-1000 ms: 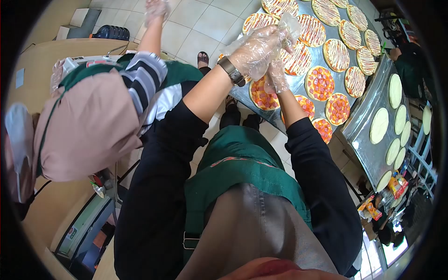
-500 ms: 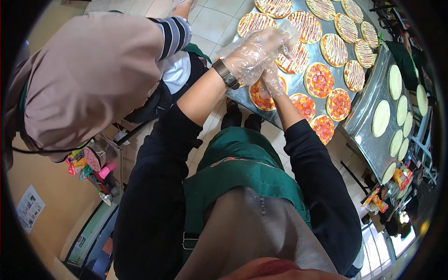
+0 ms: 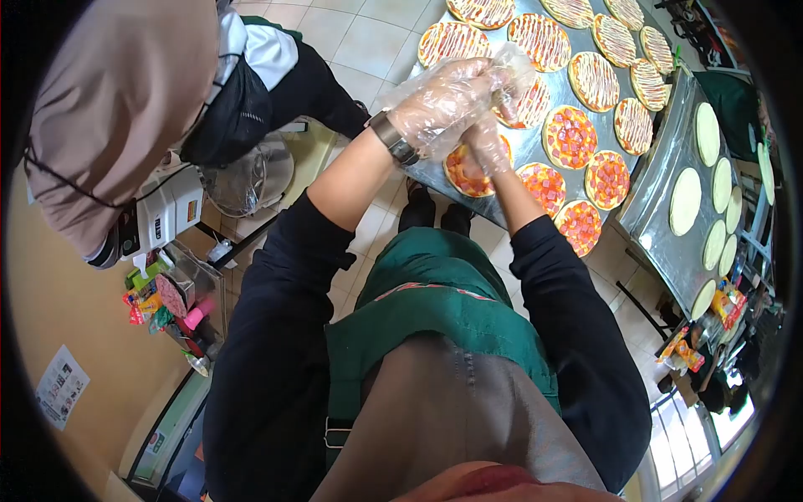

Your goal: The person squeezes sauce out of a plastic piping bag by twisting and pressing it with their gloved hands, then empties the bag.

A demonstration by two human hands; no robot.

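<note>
tabletop (image 3: 559,87) beneath curled hands (image 3: 439,109) in contact

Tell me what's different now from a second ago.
The co-worker has shifted toward the picture's upper left; their outstretched gloved hand has left view. A white appliance, hidden half a second ago, shows now. No grasp or release is visible. The left hand and right hand stay close together over the tray, with the pizzas laid out as before.

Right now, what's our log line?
left clear plastic-gloved hand | right clear plastic-gloved hand | overlapping in view | grip unclear | nearby: round red-topped pizza, grey metal tabletop
</note>
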